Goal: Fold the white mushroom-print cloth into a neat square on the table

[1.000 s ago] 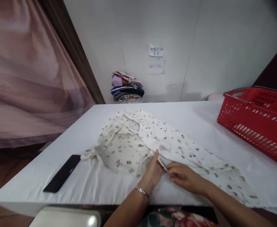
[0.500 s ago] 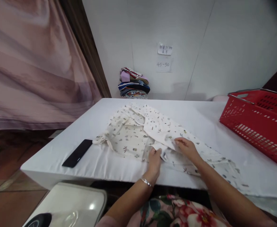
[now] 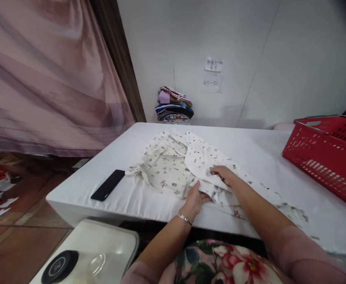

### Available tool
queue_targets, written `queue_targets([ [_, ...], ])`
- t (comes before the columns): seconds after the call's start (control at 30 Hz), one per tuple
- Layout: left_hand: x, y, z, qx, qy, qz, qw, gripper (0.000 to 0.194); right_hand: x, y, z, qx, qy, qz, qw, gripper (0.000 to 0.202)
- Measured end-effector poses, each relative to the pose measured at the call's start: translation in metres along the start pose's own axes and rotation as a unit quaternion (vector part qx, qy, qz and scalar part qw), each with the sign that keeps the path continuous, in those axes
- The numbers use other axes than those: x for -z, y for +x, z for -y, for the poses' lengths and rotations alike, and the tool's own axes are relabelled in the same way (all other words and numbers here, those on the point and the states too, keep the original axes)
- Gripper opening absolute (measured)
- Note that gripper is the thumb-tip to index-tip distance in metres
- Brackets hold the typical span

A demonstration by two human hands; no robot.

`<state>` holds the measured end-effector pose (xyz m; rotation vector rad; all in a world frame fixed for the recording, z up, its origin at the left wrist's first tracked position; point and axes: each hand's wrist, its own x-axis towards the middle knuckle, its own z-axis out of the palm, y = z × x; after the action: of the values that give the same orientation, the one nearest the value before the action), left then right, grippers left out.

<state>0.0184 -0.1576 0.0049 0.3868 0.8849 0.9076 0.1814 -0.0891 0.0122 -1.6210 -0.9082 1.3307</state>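
A cream garment (image 3: 164,173) with a small plant-like print lies loosely spread and partly folded over itself on the white table. Its left end is bunched up, while the other end stretches away to the right. My left hand (image 3: 194,200), with a silver bracelet at the wrist, pinches the near edge of the cloth, some fingers tucked beneath it. Further along, my right hand (image 3: 224,174) is closed on a raised fold of the same garment. Some fingertips are hidden by cloth.
A black phone (image 3: 108,184) lies left of the garment. At the right stands a red plastic basket (image 3: 323,157). Folded clothes (image 3: 174,107) are stacked by the wall beyond the white table (image 3: 81,185). A white lidded container (image 3: 110,244) sits at the near left.
My right hand has moved slightly left along the fold, closer to my left hand. The fingers of my left hand have shifted under the cloth's edge. The whole view has swung a little left.
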Motion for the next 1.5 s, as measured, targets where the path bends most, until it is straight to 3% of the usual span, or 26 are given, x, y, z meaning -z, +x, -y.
queue_targets([
  [0.1,0.002,0.0,0.005,-0.073,0.039,-0.03,0.996,0.037,0.0,-0.005,0.006,0.059,0.013,-0.019,0.998,0.025],
  [0.2,0.007,-0.004,-0.001,-0.16,0.087,-0.064,0.981,0.033,0.014,-0.019,0.031,0.185,0.063,-0.088,0.977,0.024],
  [0.3,0.009,-0.014,-0.017,-0.223,0.127,-0.08,0.963,0.031,0.045,-0.044,0.077,0.36,0.118,-0.225,0.898,0.023],
  [0.37,0.006,-0.024,-0.027,-0.252,0.144,-0.085,0.953,0.032,0.066,-0.067,0.108,0.486,0.128,-0.311,0.807,0.019],
  [0.43,0.0,-0.034,-0.032,-0.282,0.151,-0.075,0.944,0.034,0.077,-0.091,0.126,0.564,0.09,-0.352,0.741,0.017],
  [0.47,-0.003,-0.039,-0.033,-0.298,0.152,-0.063,0.94,0.035,0.077,-0.102,0.128,0.582,0.059,-0.359,0.727,0.015],
  [0.53,-0.008,-0.048,-0.031,-0.323,0.157,-0.038,0.932,0.034,0.066,-0.12,0.118,0.578,-0.043,-0.314,0.752,0.012],
  [0.6,-0.011,-0.054,-0.026,-0.332,0.177,-0.026,0.926,0.032,0.044,-0.13,0.093,0.534,-0.177,-0.169,0.809,0.009],
  [0.63,-0.012,-0.055,-0.023,-0.327,0.192,-0.023,0.925,0.03,0.031,-0.133,0.077,0.51,-0.227,-0.095,0.824,0.01],
  [0.73,-0.011,-0.058,-0.013,-0.294,0.226,-0.005,0.929,0.025,0.001,-0.133,0.032,0.458,-0.26,-0.009,0.85,0.016],
  [0.83,-0.008,-0.059,-0.007,-0.27,0.223,0.009,0.936,0.028,-0.012,-0.133,0.006,0.415,-0.237,-0.001,0.879,0.023],
  [1.0,-0.009,-0.066,-0.006,-0.273,0.252,0.013,0.928,0.028,-0.006,-0.139,0.0,0.403,-0.207,-0.031,0.891,0.023],
  [1.5,-0.017,-0.072,-0.006,-0.266,0.268,0.02,0.926,0.025,-0.005,-0.155,-0.006,0.484,-0.302,-0.05,0.82,0.013],
])
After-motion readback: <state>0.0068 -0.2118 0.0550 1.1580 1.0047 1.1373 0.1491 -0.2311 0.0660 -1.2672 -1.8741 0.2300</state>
